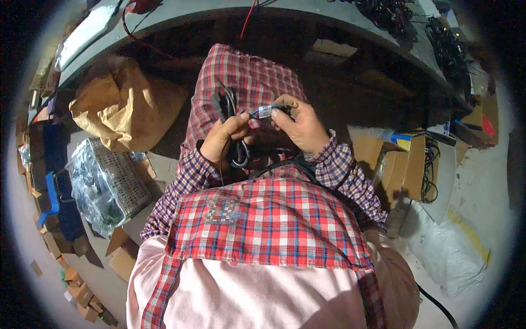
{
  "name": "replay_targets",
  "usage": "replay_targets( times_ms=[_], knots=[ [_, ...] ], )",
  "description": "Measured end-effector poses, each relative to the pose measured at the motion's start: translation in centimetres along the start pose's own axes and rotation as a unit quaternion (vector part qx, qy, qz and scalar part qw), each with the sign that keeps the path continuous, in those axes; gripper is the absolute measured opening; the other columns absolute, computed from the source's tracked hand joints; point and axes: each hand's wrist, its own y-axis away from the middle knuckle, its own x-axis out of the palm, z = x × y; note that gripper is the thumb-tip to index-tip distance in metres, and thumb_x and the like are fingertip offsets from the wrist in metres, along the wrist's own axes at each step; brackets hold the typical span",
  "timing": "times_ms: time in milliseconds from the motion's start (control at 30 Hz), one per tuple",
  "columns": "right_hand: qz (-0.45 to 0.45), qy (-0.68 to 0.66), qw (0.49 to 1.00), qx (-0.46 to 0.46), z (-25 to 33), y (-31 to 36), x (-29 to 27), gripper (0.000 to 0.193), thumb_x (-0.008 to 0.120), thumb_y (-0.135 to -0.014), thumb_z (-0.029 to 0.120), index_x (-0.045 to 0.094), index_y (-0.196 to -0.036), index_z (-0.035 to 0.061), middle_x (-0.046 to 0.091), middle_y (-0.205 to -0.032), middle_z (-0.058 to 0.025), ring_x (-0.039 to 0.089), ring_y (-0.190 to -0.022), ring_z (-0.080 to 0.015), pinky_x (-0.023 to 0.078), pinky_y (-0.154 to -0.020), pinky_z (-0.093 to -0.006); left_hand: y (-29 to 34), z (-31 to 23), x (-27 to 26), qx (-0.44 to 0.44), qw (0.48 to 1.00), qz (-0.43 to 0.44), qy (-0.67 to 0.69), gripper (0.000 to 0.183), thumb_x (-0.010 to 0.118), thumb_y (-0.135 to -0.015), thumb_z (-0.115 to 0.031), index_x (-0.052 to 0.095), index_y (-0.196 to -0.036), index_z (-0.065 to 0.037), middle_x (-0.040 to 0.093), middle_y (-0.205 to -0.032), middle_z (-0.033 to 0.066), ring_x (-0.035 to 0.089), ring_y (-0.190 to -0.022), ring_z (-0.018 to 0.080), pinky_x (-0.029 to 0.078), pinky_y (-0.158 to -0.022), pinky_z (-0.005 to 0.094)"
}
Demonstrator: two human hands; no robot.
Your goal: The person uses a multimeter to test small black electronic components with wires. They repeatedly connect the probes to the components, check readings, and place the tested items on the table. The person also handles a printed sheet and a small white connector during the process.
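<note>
— Hands first: what are they doing in the head view?

— Both are up over the lap, close together. The left hand [222, 140] is clamped around a coiled black cable [233, 131], thumb pressing toward the other hand. The right hand [301, 129] pinches the cable's free end, where a small silver-blue connector tip [264, 112] sticks out between the two hands.

— How would that cable handle?

— Light and limp, I'd judge — the loops droop below the left fist, so it bends freely and would slide apart if the fist slackened. The connector end looks like the only stiff part, and small enough to slip from a loose pinch. Best hold is as shown: the bundle gathered in a fist, the end taken just behind the metal tip.

— And its looks?

— Thin black cord, several loops hanging down, a short blue stretch leading to the shiny tip. Finer detail is too small to tell.

— What surrounds it?

— Checked red-and-blue sleeves and a checked cloth across the knees. To the left on the floor sit a crumpled brown paper bag [123, 107] and a grey plastic crate [118, 178] with wrapped items inside. A grey surface [350, 16] arcs overhead, with tangled dark wires [392, 11] at its right. Cardboard boxes [408, 159] stand on the right.
</note>
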Motion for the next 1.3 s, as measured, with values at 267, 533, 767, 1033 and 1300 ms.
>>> replay_targets(
  times_ms=[267, 533, 767, 1033, 1300],
  knots=[
    [-0.242, 0.176, 0.952, -0.061, 0.2, -0.1, -3.6, 0.010, 0.053, -0.090, 0.010, 0.054, -0.096, 0.0015, 0.056, -0.081, -0.0043, 0.051, -0.072, -0.0093, 0.045, -0.063, -0.0280, 0.7, -1.2, -0.6, 0.138, 0.971, -0.129, -0.146, 0.018, 0.066, -0.084, -0.014, 0.052, -0.074, -0.007, 0.053, -0.062, 0.0019, 0.052, -0.056, 0.0124, 0.043, -0.054, 0.0274],
    [-0.431, 0.554, 0.711, -0.038, 1.0, -0.2, -9.9, 0.059, 0.050, -0.091, 0.003, 0.026, -0.144, 0.0108, 0.045, -0.132, -0.0213, 0.059, -0.102, -0.0337, 0.051, -0.083, -0.0415, 1.0, -2.8, -1.4, 0.151, 0.982, -0.110, -0.015, 0.021, 0.066, -0.085, -0.017, 0.047, -0.080, -0.010, 0.044, -0.060, -0.0015, 0.048, -0.054, 0.0134, 0.046, -0.055, 0.0292],
    [-0.193, 0.197, 0.953, -0.122, 3.5, -2.4, -2.5, 0.024, 0.065, -0.088, 0.022, 0.062, -0.080, -0.0005, 0.061, -0.070, -0.0051, 0.053, -0.061, -0.0150, 0.044, -0.056, -0.0312, 0.7, -2.2, -0.4, 0.232, 0.962, -0.125, -0.068, 0.019, 0.069, -0.083, -0.022, 0.056, -0.082, -0.007, 0.056, -0.070, 0.0003, 0.051, -0.061, 0.0106, 0.041, -0.055, 0.0258],
    [-0.030, -0.040, 0.999, -0.009, 3.6, -4.7, 5.1, 0.019, 0.050, -0.096, 0.015, 0.060, -0.091, -0.0008, 0.061, -0.082, -0.0042, 0.054, -0.075, -0.0082, 0.043, -0.068, -0.0247, 2.7, -0.2, -0.5, 0.278, 0.943, 0.001, -0.183, 0.054, 0.071, -0.081, -0.015, 0.045, -0.128, -0.002, 0.055, -0.116, 0.0078, 0.053, -0.109, 0.0190, 0.042, -0.097, 0.0330],
    [0.027, 0.226, 0.973, 0.048, 3.1, -3.4, 1.0, 0.021, 0.048, -0.095, 0.020, 0.053, -0.095, -0.0005, 0.054, -0.073, -0.0100, 0.053, -0.067, -0.0206, 0.044, -0.067, -0.0327, 3.8, -10.2, -7.3, 0.363, 0.829, -0.180, -0.386, 0.034, 0.056, -0.089, -0.007, 0.051, -0.122, 0.000, 0.059, -0.112, 0.0114, 0.057, -0.103, 0.0182, 0.045, -0.090, 0.0316]
  ],
)
